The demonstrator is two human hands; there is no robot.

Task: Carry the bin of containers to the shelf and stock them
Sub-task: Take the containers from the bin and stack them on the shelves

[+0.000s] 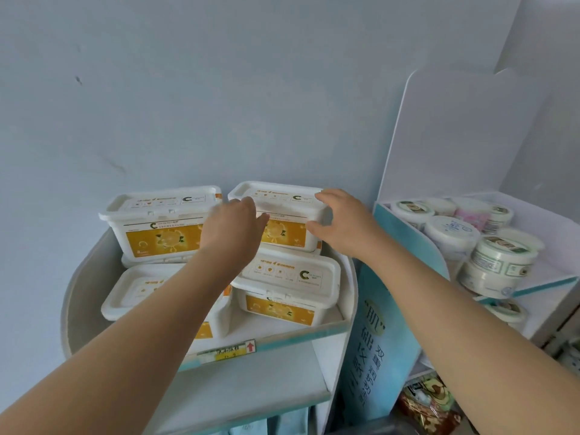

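Several white lidded containers with orange labels stand stacked on the top shelf (282,335) against the wall. The upper right container (282,202) sits on a lower one (292,287). My left hand (230,226) grips its left end and my right hand (340,219) holds its right end, thumb on the front face. Another upper container (160,221) stands to its left, and a front left container (138,296) lies partly hidden under my left forearm. The bin is not in view.
A teal side panel (376,334) with printed characters divides this shelf from a neighbouring display (533,293) holding several round white tubs (499,259). A price tag (226,351) hangs on the shelf's front edge. Snack packets (426,406) lie lower right.
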